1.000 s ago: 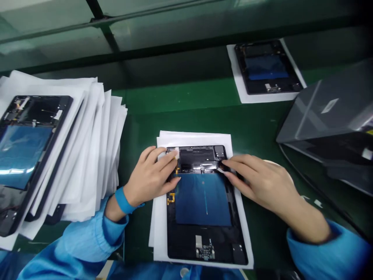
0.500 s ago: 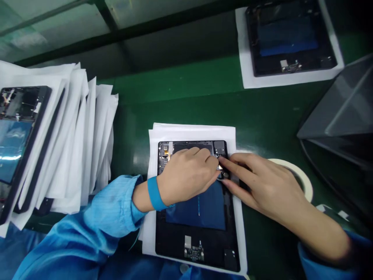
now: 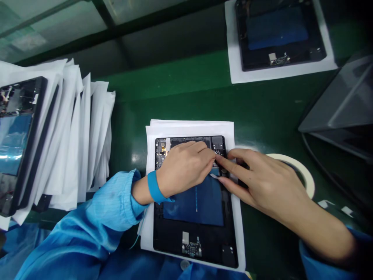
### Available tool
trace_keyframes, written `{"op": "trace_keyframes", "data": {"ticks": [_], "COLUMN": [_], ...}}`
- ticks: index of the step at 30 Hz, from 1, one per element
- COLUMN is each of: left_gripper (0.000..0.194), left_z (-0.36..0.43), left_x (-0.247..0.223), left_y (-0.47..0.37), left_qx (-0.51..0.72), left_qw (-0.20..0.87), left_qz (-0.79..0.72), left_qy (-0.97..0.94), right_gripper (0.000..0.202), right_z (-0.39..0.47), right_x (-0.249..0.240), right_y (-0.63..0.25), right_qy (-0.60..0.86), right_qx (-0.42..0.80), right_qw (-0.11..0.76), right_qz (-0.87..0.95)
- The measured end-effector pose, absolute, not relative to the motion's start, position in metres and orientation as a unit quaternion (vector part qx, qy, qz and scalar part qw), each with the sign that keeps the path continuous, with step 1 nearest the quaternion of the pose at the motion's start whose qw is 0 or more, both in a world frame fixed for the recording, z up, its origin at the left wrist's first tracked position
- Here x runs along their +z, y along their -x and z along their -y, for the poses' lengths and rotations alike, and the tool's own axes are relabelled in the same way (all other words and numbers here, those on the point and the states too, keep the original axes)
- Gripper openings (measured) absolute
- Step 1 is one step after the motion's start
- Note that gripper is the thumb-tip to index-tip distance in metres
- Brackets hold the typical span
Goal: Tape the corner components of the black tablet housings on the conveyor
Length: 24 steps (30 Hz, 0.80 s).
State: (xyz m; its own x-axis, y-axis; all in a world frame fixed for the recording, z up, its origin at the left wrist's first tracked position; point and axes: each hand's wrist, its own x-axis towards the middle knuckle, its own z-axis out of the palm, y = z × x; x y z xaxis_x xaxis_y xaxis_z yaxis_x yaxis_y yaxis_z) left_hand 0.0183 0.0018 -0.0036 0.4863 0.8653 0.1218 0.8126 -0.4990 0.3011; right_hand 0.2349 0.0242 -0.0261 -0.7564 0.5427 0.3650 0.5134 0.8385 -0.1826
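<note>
The open tablet (image 3: 194, 217) lay on white sheets (image 3: 189, 128) at the middle of the table's (image 3: 175, 97) near edge. Your left hand (image 3: 185, 167) reached across its upper part, fingers bunched near its upper right corner; whether they pinched anything was hidden. Your right hand (image 3: 268, 179) met that corner from the right, thumb and forefinger tips apart; a pale strip (image 3: 215, 176) showed at the thumb, grip undetermined. Tape roll (image 3: 309, 186): beside your right hand. Second tablet (image 3: 279, 39): toward the table's far right corner.
</note>
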Motion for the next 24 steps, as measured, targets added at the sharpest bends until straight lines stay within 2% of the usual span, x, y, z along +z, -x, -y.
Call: {"op": "trace_keyframes", "data": {"ticks": [10, 18, 24], "left_gripper": [0.026, 0.025, 0.023], "left_z": [-0.0006, 0.0006, 0.0001], "left_x": [-0.0051, -0.0086, -0.0092], "left_y": [-0.0159, -0.017, -0.0168], "left_qx": [0.128, 0.149, 0.152], "left_qw": [0.101, 0.087, 0.092], "left_qz": [-0.484, -0.485, -0.487], "left_qy": [-0.86, -0.857, -0.855], "right_gripper": [0.04, 0.038, 0.034], "right_z": [-0.0241, -0.0192, -0.0217], "right_x": [-0.033, -0.0253, -0.0243], "right_y": [-0.2349, -0.23, -0.2303], "right_qy": [0.291, 0.295, 0.278], "right_qx": [0.087, -0.017, 0.001], "right_qw": [0.225, 0.167, 0.189], "right_qz": [0.926, 0.941, 0.942]}}
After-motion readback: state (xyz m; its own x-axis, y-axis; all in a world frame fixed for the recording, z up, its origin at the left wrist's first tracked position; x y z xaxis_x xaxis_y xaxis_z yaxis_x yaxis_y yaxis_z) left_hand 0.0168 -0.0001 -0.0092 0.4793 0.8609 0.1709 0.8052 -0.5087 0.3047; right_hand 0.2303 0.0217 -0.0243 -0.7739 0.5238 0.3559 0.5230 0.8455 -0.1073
